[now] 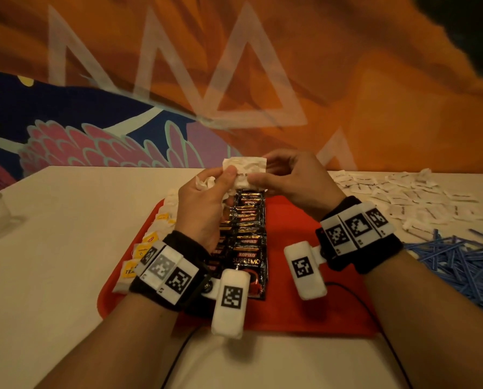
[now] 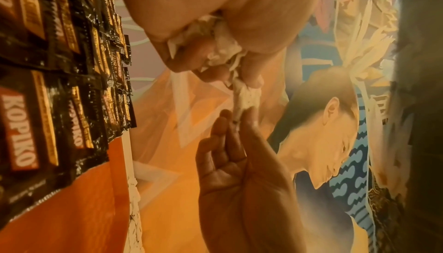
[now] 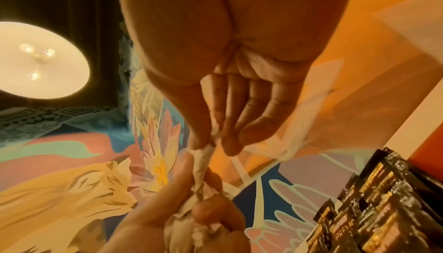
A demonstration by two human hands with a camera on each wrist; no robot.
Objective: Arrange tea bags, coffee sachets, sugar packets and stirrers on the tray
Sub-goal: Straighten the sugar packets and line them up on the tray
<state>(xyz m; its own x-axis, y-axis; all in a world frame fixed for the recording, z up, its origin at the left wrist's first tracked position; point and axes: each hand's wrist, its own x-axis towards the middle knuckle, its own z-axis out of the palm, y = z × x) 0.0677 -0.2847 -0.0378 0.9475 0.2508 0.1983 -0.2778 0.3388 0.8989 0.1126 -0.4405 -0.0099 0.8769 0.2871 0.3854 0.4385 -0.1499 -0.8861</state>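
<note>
White paper sugar packets [image 1: 244, 171] sit bunched in our left hand [image 1: 203, 203], curled round them above the far end of the red tray [image 1: 296, 220]; our right hand [image 1: 293, 181] pinches one packet's edge. We should peel it off singly (they crumple easily) and lay it right of the coffee sachets [image 1: 247, 237], flat and squared.
</note>
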